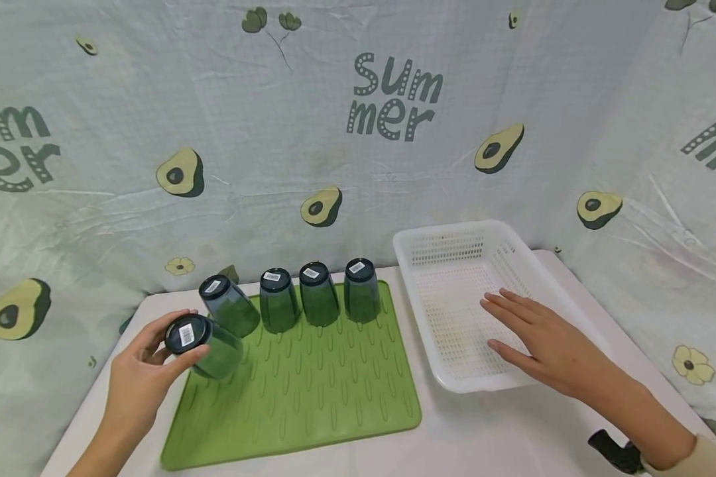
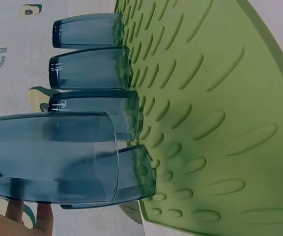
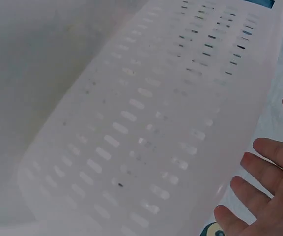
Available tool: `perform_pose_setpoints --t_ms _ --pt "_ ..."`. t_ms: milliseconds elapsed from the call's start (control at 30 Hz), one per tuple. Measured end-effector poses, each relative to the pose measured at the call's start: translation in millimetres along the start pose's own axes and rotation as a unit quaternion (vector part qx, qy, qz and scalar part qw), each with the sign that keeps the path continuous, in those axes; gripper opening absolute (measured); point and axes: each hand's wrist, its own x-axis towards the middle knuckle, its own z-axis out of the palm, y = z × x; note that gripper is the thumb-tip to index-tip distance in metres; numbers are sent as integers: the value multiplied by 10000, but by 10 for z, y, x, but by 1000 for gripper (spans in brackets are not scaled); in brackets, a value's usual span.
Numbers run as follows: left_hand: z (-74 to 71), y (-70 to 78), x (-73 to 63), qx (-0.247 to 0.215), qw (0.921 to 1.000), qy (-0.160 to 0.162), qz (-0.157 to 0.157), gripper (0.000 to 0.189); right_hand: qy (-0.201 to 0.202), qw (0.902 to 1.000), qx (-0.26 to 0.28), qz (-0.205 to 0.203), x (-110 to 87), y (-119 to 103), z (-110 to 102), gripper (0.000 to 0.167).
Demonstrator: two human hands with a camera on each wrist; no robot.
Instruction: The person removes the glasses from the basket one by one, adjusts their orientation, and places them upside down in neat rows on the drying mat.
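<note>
My left hand (image 1: 134,374) grips a dark blue-tinted drinking glass (image 1: 222,351) around its base end. The glass is upside down and tilted, a white label on its base. In the left wrist view, the rim of this held glass (image 2: 113,157) appears raised off the green ridged mat (image 1: 310,397). Directly behind it stands a matching upturned glass (image 1: 234,311), with three more upturned glasses (image 1: 279,306) along the mat's back edge. Over the right part of a white perforated plastic basket (image 1: 461,382), my right hand (image 1: 545,344) hovers with fingers extended, holding nothing.
The mat and basket sit side by side on a white table (image 1: 388,450). A patterned cloth (image 1: 262,146) with avocado prints hangs behind and at the sides. A black strap-like item (image 1: 616,452) shows by the right wrist.
</note>
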Motion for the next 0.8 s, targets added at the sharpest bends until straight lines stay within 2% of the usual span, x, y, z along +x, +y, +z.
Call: perform_pose_setpoints --t_ms 133,267,633,800 --pt "6 -15 5 110 9999 24 -17 63 -4 9998 163 104 -11 -36 41 58" --pt "18 -29 0 272 9996 43 -96 62 15 9998 197 -24 -21 -79 87 53" --pt "49 -105 17 410 9989 137 -198 64 204 9972 -403 -591 -11 -236 172 54" --pt "70 -113 36 544 9982 112 -226 63 243 9957 -556 -694 -12 -270 191 55"
